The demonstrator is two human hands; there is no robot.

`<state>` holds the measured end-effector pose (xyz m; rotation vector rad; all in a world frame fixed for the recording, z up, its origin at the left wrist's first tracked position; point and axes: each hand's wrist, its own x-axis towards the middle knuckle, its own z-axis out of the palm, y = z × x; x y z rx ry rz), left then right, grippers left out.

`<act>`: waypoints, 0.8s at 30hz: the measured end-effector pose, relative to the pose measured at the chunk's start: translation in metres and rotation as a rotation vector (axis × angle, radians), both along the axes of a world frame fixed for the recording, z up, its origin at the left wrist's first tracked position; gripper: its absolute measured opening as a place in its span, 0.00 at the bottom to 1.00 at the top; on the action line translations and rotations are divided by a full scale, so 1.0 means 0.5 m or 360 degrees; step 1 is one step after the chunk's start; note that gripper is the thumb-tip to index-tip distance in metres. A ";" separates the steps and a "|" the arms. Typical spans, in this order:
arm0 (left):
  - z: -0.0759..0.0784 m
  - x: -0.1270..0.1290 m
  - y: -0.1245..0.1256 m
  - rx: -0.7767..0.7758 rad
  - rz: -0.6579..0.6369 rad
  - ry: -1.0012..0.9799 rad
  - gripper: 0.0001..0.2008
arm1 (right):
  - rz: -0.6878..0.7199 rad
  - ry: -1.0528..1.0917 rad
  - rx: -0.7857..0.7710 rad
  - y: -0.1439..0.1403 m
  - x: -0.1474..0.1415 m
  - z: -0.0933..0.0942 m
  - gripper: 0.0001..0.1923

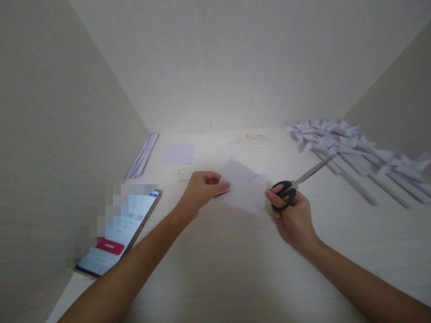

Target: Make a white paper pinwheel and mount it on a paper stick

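Note:
A pale square sheet of paper (244,186) with a slit near its right side is held up above the table. My left hand (205,188) pinches its left corner between thumb and fingers. In my right hand (292,215) is a pair of scissors (284,196) with black handles, the fingers closed around the handles. The closed-looking blades point up and to the right, away from the sheet. The right thumb is beside the sheet's right edge; I cannot tell whether it grips the paper too.
Several paper pinwheels (336,139) with rolled paper sticks lie at the right. Another square sheet (178,154) rests at the back left, near rolled paper sticks (143,157). A phone (121,233) showing a timer stands at the left wall. Small wooden bits (254,137) lie at the back.

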<state>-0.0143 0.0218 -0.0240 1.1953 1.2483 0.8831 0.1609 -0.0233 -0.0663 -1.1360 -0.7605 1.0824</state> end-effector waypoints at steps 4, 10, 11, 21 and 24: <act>-0.006 0.000 -0.007 -0.0029 -0.0265 0.0031 0.09 | -0.0041 0.0055 0.0041 0.008 0.004 0.001 0.10; -0.008 0.005 -0.017 -0.0173 -0.0401 0.0037 0.10 | 0.0013 0.0152 0.0010 0.009 0.004 0.005 0.09; -0.008 0.006 -0.018 -0.0190 -0.0419 0.0014 0.11 | 0.0014 0.0180 -0.0001 0.009 0.004 0.006 0.09; -0.023 0.017 -0.033 -0.0305 -0.0546 -0.0219 0.18 | 0.0037 0.0385 -0.0030 0.014 0.008 0.015 0.10; -0.022 0.020 -0.037 -0.0290 -0.0570 -0.0194 0.19 | 0.0034 0.0389 -0.0044 0.014 0.007 0.016 0.10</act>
